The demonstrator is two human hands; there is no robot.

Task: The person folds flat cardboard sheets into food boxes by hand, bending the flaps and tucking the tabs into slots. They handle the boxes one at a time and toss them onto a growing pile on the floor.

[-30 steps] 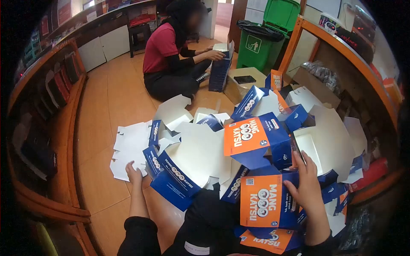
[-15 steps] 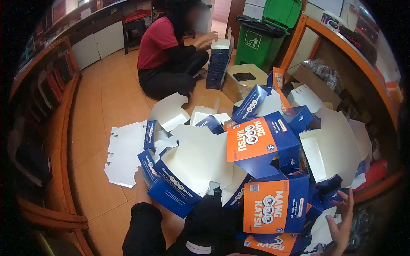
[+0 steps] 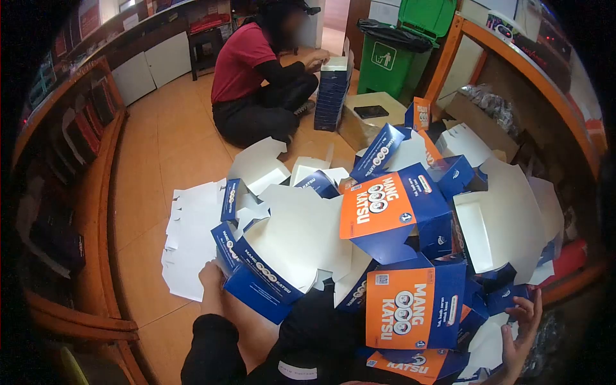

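Note:
My left hand (image 3: 211, 277) is low at the left, its fingers closed at the edge of flat white cardboard box blanks (image 3: 190, 256) lying on the floor. Part of the grip is hidden. Just right of that hand is a blue folded box (image 3: 263, 289) printed "MANG KATSU", its white lid raised. At the lower right, my right hand (image 3: 521, 330) has its fingers apart and holds nothing visible. It is beside the heap of boxes, close to a blue flap (image 3: 507, 298). An orange and blue box (image 3: 404, 308) lies between my hands.
A person (image 3: 247, 77) sits on the floor ahead, hands at a tall stack of blue boxes (image 3: 331, 96). A phone (image 3: 371, 111) rests on a carton (image 3: 362, 131). Behind stands a green bin (image 3: 385, 64). Orange-edged shelving (image 3: 106, 212) runs along the left.
The white blanks have slid toward me, with my left hand moving down and more into sight. My right hand has shifted slightly right. The other person's hands have lowered onto the stack.

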